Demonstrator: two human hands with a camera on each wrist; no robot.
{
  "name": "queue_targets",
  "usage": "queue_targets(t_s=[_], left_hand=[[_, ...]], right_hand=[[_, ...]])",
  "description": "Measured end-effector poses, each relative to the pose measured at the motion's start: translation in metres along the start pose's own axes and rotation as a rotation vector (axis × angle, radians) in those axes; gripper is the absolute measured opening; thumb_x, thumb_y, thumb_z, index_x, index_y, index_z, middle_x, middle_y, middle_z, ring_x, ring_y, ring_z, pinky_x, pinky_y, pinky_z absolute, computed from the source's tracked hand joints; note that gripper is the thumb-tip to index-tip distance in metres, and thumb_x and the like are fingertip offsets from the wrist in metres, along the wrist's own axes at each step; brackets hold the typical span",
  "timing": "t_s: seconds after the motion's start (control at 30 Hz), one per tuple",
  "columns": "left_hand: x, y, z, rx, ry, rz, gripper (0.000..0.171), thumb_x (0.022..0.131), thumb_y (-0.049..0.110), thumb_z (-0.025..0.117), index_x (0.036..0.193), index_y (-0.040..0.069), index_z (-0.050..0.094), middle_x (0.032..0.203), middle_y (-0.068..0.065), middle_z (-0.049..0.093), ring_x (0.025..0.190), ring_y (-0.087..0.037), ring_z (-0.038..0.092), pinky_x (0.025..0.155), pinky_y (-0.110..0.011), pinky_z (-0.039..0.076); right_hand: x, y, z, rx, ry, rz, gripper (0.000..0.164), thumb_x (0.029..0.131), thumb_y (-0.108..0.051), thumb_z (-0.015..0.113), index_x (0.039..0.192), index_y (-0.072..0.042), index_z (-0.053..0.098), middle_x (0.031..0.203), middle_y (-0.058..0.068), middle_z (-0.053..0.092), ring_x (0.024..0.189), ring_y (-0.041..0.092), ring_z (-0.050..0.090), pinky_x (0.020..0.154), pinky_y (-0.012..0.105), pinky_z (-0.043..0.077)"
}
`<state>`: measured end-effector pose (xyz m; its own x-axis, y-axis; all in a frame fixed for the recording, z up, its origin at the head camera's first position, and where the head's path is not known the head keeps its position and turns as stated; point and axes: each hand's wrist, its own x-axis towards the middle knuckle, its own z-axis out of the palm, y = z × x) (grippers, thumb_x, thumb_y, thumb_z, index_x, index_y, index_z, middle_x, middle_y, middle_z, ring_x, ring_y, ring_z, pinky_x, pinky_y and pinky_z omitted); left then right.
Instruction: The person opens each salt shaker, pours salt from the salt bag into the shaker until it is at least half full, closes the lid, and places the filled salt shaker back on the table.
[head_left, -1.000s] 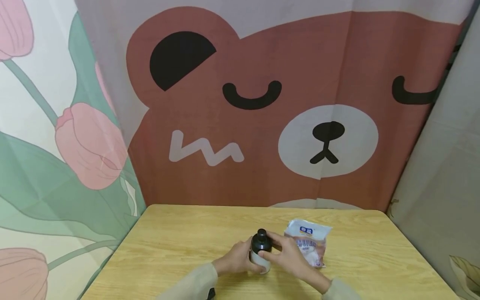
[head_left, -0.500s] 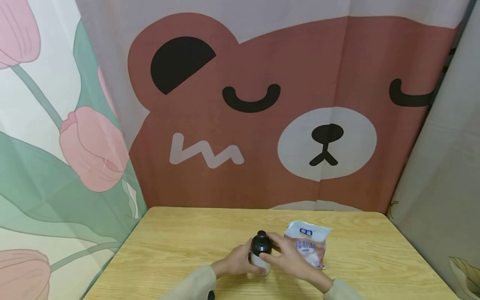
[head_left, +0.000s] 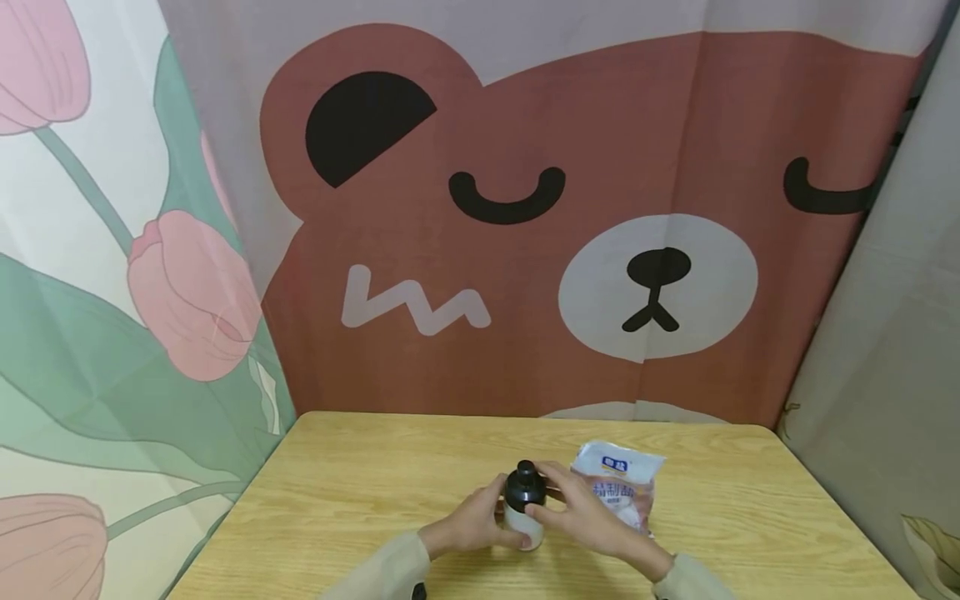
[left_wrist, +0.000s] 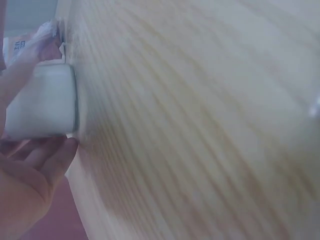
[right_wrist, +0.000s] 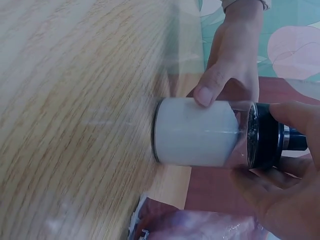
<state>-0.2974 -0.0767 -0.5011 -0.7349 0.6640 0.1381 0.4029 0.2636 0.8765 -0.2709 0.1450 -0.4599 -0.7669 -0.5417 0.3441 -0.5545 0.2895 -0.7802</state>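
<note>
A clear jar with white contents and a black knobbed lid stands upright on the wooden table, in front of me. My left hand holds the jar's body from the left, its thumb on the near side. From the right, my right hand grips the black lid between thumb and fingers, as the right wrist view shows closely. The lid sits on the jar. In the left wrist view, the jar's white lower part shows beside the left fingers.
A white and pinkish plastic bag with printed characters lies just right of the jar, partly behind the right hand. The wooden table reaches back to a curtain with a bear print. Patterned cloth hangs at both sides.
Both hands keep their hold on the jar and lid, with only slight finger shifts. The head view moves a little.
</note>
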Motion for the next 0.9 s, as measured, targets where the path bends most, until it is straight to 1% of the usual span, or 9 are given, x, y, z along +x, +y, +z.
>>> queue_targets(t_s=[0.17,0.3,0.43,0.5,0.57,0.67,0.77,0.9], left_hand=[[-0.002,-0.002,-0.005,0.014,-0.025,-0.006,0.070,0.087,0.020,0.080,0.142,0.012,0.038,0.134,-0.005,0.052,0.123,-0.025,0.056,0.096,-0.032,0.048],[-0.004,-0.001,-0.007,-0.001,-0.015,-0.027,0.068,0.086,0.021,0.080,0.141,0.012,0.040,0.135,-0.007,0.051,0.123,-0.029,0.056,0.096,-0.034,0.049],[-0.005,0.002,-0.008,-0.029,0.004,-0.043,0.066,0.085,0.017,0.081,0.139,0.012,0.042,0.135,-0.007,0.052,0.122,-0.029,0.057,0.096,-0.036,0.049],[-0.006,0.004,-0.008,-0.025,0.018,-0.043,0.065,0.085,0.016,0.081,0.138,0.012,0.043,0.134,-0.007,0.053,0.121,-0.028,0.058,0.095,-0.038,0.050],[-0.006,0.004,-0.008,-0.011,0.034,-0.036,0.065,0.084,0.015,0.081,0.137,0.012,0.044,0.133,-0.007,0.054,0.119,-0.027,0.059,0.093,-0.039,0.051],[-0.006,0.004,-0.009,-0.003,0.054,-0.040,0.064,0.084,0.014,0.082,0.136,0.013,0.045,0.129,-0.007,0.057,0.114,-0.025,0.062,0.089,-0.038,0.053],[-0.007,0.003,-0.011,-0.013,0.065,-0.047,0.062,0.083,0.012,0.082,0.134,0.012,0.047,0.125,-0.007,0.060,0.112,-0.025,0.064,0.087,-0.036,0.054],[-0.008,0.002,-0.014,-0.007,0.073,-0.046,0.058,0.083,0.013,0.082,0.132,0.013,0.050,0.124,-0.007,0.060,0.111,-0.026,0.064,0.084,-0.032,0.055]], right_hand=[[-0.003,0.000,-0.004,-0.056,0.035,-0.066,0.047,0.094,-0.017,0.070,0.135,-0.001,0.052,0.127,0.014,0.055,0.114,0.036,0.058,0.093,0.041,0.051],[-0.006,0.000,-0.008,-0.077,0.041,-0.110,0.044,0.095,-0.015,0.070,0.132,0.000,0.052,0.124,0.016,0.055,0.108,0.036,0.061,0.088,0.042,0.054],[-0.009,0.001,-0.013,-0.047,0.023,-0.094,0.045,0.096,-0.016,0.067,0.134,0.001,0.050,0.127,0.022,0.052,0.104,0.038,0.062,0.084,0.042,0.055],[-0.011,0.001,-0.015,-0.019,0.022,-0.079,0.045,0.097,-0.015,0.067,0.134,0.002,0.049,0.127,0.025,0.050,0.102,0.038,0.062,0.082,0.040,0.056],[-0.012,0.002,-0.018,-0.010,0.028,-0.067,0.043,0.097,-0.014,0.066,0.133,0.003,0.049,0.126,0.024,0.050,0.100,0.035,0.062,0.081,0.037,0.056],[-0.014,0.003,-0.021,-0.010,0.046,-0.071,0.038,0.097,-0.012,0.066,0.129,0.003,0.051,0.121,0.023,0.052,0.096,0.028,0.063,0.078,0.034,0.056],[-0.015,0.004,-0.025,-0.059,0.077,-0.117,0.030,0.097,-0.009,0.066,0.123,0.000,0.056,0.112,0.018,0.058,0.089,0.020,0.064,0.073,0.032,0.057],[-0.017,0.005,-0.030,-0.145,0.138,-0.197,0.017,0.093,-0.003,0.068,0.109,-0.007,0.064,0.099,0.003,0.065,0.079,0.011,0.064,0.065,0.030,0.057]])
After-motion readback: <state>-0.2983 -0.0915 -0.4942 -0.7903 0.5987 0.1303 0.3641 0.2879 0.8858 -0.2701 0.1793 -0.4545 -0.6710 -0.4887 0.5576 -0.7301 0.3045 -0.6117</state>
